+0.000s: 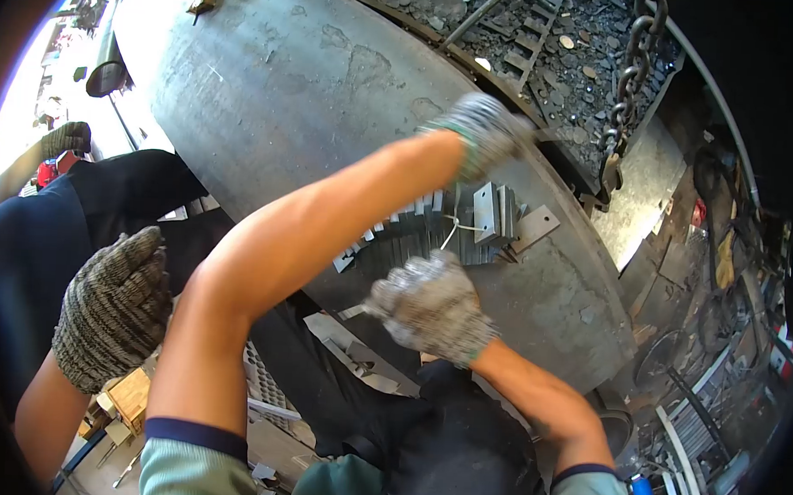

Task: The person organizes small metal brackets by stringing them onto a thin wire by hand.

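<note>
A white strap (451, 235) crosses over itself above a row of small grey metal plates (410, 239) on a big steel sheet (351, 77). My right hand (434, 307), in a knitted grey glove, is closed on one end of the strap below the crossing; a pale end sticks out on its left side. Beyond the plates, my left hand (481, 134) is raised, gloved and blurred, its fingers curled in a fist. The strap's other end runs up toward it and passes behind my wrist. Several drilled plates (488, 214) stand at the row's right end.
A flat drilled plate (536, 227) lies right of the row. At the left are another person's gloved hands (115, 310) and dark clothing. A heavy chain (634, 72) hangs at upper right over metal scrap (582, 43). Hoses and debris litter the right side.
</note>
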`<action>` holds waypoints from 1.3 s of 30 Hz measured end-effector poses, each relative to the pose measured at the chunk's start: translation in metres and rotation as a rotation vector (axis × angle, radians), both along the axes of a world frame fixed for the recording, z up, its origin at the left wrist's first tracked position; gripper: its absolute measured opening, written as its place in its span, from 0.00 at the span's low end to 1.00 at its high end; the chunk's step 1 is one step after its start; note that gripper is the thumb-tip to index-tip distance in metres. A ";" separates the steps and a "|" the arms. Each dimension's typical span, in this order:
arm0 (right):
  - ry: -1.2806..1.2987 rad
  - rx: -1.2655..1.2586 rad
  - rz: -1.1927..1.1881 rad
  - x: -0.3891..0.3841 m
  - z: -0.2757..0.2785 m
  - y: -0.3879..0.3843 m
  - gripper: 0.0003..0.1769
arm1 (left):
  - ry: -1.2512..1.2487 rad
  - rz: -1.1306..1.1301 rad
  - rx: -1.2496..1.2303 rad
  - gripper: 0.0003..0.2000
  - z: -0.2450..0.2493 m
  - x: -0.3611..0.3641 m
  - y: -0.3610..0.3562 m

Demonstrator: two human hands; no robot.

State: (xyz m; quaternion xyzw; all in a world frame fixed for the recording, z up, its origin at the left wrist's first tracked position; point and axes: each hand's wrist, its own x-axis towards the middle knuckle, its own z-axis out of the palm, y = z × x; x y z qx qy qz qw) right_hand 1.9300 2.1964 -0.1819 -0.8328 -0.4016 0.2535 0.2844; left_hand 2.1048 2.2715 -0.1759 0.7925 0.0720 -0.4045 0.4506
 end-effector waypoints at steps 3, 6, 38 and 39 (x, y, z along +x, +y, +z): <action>0.235 -0.184 -0.092 0.048 0.014 0.050 0.16 | -0.323 -0.358 0.167 0.14 -0.039 -0.030 -0.067; 0.248 -0.125 -0.294 0.092 0.004 0.077 0.16 | -0.357 -0.448 0.235 0.15 0.000 -0.070 -0.076; 1.292 0.138 -1.056 0.182 -0.111 -0.044 0.17 | -0.809 -0.779 0.017 0.11 -0.086 -0.225 0.064; 1.284 0.137 -1.071 0.186 -0.103 -0.040 0.16 | -0.811 -0.858 0.016 0.14 -0.068 -0.209 0.072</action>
